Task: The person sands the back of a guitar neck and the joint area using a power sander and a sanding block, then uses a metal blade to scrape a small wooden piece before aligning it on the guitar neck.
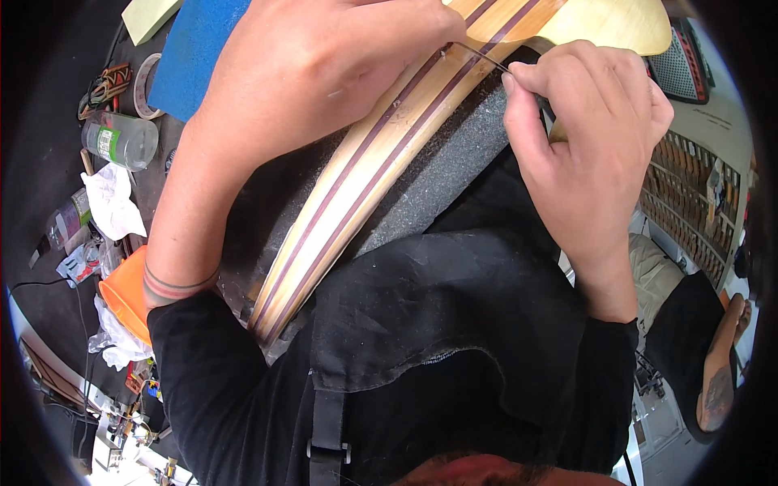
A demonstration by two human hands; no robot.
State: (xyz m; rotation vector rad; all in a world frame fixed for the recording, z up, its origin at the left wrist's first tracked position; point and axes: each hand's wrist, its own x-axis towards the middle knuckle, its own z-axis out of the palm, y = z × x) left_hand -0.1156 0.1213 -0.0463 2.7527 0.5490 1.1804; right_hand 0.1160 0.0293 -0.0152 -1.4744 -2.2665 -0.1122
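A long striped wooden neck (340,202), pale with dark reddish lines, runs diagonally from my lap to the top edge, where it meets a pale wooden body (612,24). Across the neck lies a thin scraper (484,57), seen edge-on as a dark line. My left hand (324,69) is closed at its left end, the fingertips partly hidden behind the knuckles. Between thumb and forefinger, my right hand (592,121) pinches the other end. Small shavings and specks dot the wood near the scraper. Beneath the neck is a grey speckled padded support (442,166).
On the dark table (49,178) at left are a blue sheet (198,53), a tape roll (147,85), a clear plastic jar (121,139), crumpled white paper (113,198) and an orange container (126,292). Another person's forearm (717,381) and a tool rack (689,190) are at right.
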